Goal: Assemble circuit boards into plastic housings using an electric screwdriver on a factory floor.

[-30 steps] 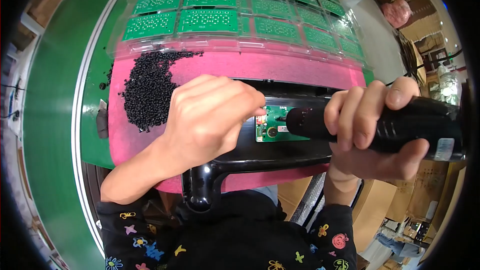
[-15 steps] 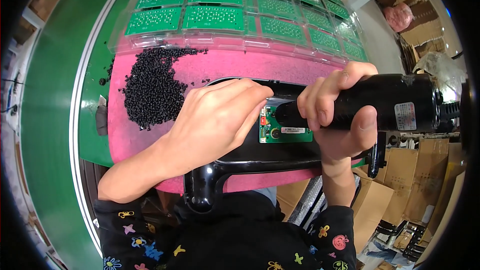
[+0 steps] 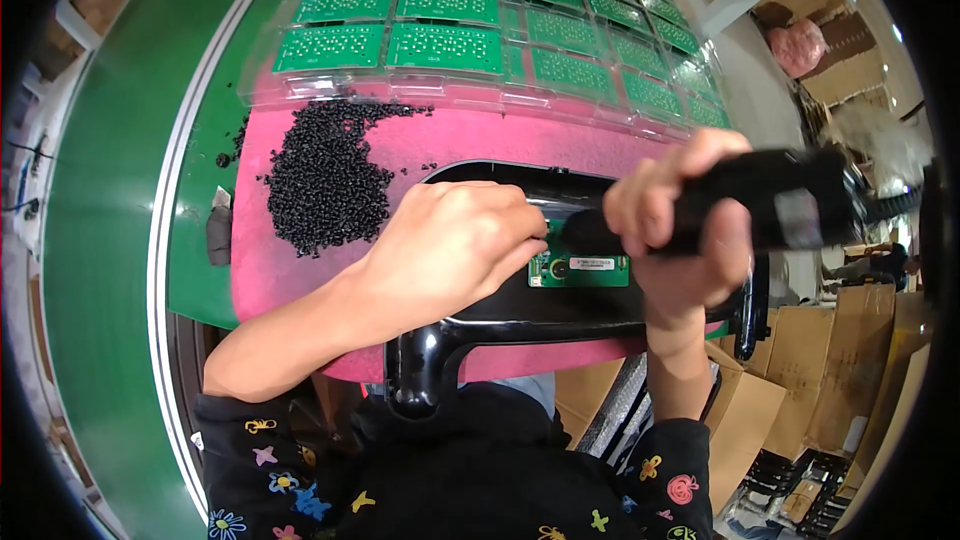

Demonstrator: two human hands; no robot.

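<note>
A black plastic housing [image 3: 520, 305] lies open across the work surface in front of me, with a small green circuit board [image 3: 585, 277] inside it. My right hand [image 3: 662, 230] is wrapped round a black electric screwdriver [image 3: 760, 202], blurred by motion. The screwdriver's front end points left, low over the board's upper part, and its tip is hidden. My left hand [image 3: 455, 245] is closed, thumb and fingers pinched together at the board's left edge beside that tip. Whatever the pinch holds cannot be made out.
A heap of small black screws [image 3: 325, 180] covers the left of the pink mat [image 3: 270, 290]. Beyond it stand clear trays [image 3: 470, 95] of green circuit boards [image 3: 445, 45]. A dark grey object [image 3: 219, 230] lies on the green table at left. Cardboard boxes [image 3: 800, 350] fill the lower right.
My left fingers have moved down over the board's left edge and now cover its orange part. The screwdriver has shifted slightly, and the whole view has slid a little.
</note>
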